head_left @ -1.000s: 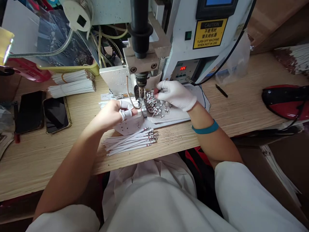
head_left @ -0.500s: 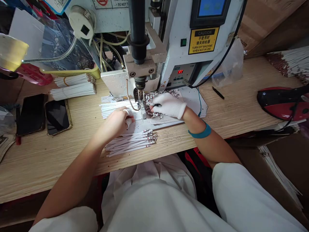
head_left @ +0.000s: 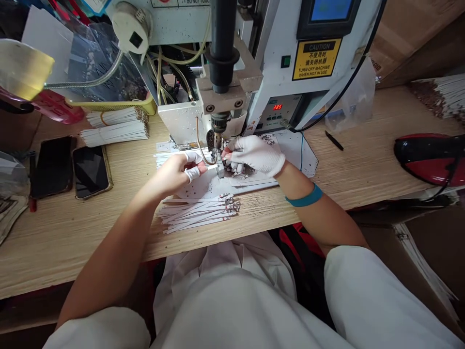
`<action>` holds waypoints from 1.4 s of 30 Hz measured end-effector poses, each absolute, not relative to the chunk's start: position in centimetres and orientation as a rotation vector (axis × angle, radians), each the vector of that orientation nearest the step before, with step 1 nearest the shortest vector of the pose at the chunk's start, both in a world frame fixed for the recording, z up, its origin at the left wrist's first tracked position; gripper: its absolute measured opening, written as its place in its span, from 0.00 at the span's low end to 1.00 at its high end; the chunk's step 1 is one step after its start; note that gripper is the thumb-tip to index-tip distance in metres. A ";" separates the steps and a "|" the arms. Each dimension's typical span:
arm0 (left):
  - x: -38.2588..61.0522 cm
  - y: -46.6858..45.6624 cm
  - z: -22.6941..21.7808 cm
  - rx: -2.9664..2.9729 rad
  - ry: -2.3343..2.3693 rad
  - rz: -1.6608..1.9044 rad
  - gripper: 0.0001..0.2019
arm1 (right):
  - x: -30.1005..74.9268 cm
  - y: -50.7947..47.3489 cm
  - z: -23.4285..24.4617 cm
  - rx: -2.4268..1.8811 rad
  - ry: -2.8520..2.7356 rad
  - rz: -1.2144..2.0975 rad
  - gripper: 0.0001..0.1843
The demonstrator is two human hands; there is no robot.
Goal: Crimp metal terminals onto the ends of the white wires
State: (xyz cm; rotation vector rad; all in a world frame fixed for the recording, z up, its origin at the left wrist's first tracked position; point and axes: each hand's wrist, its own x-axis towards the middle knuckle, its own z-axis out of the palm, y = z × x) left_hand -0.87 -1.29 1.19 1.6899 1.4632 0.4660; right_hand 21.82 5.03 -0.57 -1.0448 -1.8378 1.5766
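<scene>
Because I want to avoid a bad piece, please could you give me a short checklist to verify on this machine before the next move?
Right hand gloved: ok.
Left hand fully covered: not ok, only finger cots.
Display lit, showing 385: ok.
Work piece placed correctly under the tip: cannot tell, the fingers hide it.
Strip pile lying away from the tip: ok.

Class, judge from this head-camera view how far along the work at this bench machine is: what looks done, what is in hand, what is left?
Done: the tabbed white strips lie at the bench edge, and banded bundles sit by the basket. In hand: the left hand holds white strips at the machine's tip, the gloved right hand beside it. Left: small metal tabs lie heaped under the right hand.
</scene>
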 end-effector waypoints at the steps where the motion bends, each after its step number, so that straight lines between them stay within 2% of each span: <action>1: -0.8 -1.3 1.3 1.669 1.467 0.489 0.15 | 21.7 4.9 -0.6 -1.025 -1.770 1.683 0.06; 5: -0.8 -1.3 1.1 1.543 1.498 0.545 0.19 | 21.2 4.7 -0.6 -0.997 -1.638 1.847 0.07; 25: 0.1 -0.6 0.8 1.568 1.530 0.593 0.10 | 20.5 4.4 -0.5 -1.027 -1.583 1.857 0.07; 35: 0.3 -0.6 0.8 1.550 1.589 0.548 0.11 | 20.7 4.6 -1.0 -0.968 -1.675 1.750 0.07; 42: 0.3 -0.6 1.0 1.537 1.587 0.540 0.12 | 20.6 4.3 -0.5 -1.015 -1.588 1.828 0.10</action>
